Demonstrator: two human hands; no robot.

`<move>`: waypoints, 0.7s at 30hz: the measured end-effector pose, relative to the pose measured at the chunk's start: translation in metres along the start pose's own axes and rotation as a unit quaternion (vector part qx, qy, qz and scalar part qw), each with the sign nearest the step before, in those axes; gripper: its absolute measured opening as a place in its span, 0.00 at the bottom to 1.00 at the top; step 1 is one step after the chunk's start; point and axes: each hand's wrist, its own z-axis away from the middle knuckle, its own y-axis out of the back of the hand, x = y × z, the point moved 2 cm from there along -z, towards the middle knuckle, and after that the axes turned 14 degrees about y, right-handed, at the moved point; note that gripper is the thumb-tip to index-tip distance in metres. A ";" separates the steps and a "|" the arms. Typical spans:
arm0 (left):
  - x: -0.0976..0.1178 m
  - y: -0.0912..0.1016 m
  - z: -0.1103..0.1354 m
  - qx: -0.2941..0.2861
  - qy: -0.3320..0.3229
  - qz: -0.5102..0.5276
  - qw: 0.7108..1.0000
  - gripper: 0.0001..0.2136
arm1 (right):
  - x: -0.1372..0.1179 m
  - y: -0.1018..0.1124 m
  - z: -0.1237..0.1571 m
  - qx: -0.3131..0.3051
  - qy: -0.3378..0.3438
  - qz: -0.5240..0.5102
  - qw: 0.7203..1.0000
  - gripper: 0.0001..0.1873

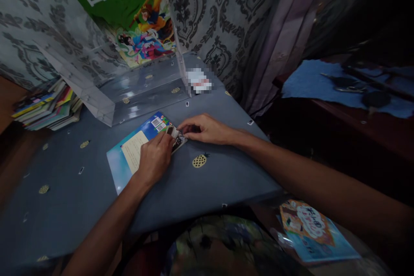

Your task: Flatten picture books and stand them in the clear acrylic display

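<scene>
A blue book [137, 138] lies flat on the cloth-covered table, its back cover with a barcode and a cream text panel facing up. My left hand [157, 153] rests over its near right part with the fingers curled. At those fingertips is a small brown-and-white piece [170, 130], perhaps a turned-up corner; I cannot tell exactly. Beside it shows a black-and-white printed patch [180, 139]. My right hand [207, 129] comes in from the right, thumb and fingers bent close together at the book's right corner. What its fingertips pinch is partly hidden.
A clear plastic stand [111, 110] stands behind the book, near a green picture book or poster [139, 26]. Stacked books [48, 108] sit at the left. A blurred white item [199, 81] lies behind my right hand. Another book [317, 233] lies below the table's edge.
</scene>
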 end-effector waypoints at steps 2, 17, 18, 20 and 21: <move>0.001 0.001 0.000 -0.002 0.001 -0.003 1.000 0.11 | 0.000 0.000 0.000 0.003 0.001 0.002 1.000 0.16; -0.002 0.000 0.001 0.004 -0.013 0.038 0.999 0.13 | -0.002 -0.001 0.000 0.035 0.000 0.019 0.999 0.10; -0.002 0.000 0.001 0.007 -0.015 0.038 0.999 0.13 | -0.002 -0.001 0.000 0.034 0.000 0.019 0.999 0.10; -0.002 0.000 0.001 0.013 -0.019 0.036 0.999 0.13 | -0.003 -0.001 0.000 0.031 -0.001 0.018 0.999 0.10; -0.002 0.000 0.002 0.017 -0.021 0.035 0.999 0.13 | -0.003 -0.001 0.000 0.030 -0.001 0.017 0.999 0.10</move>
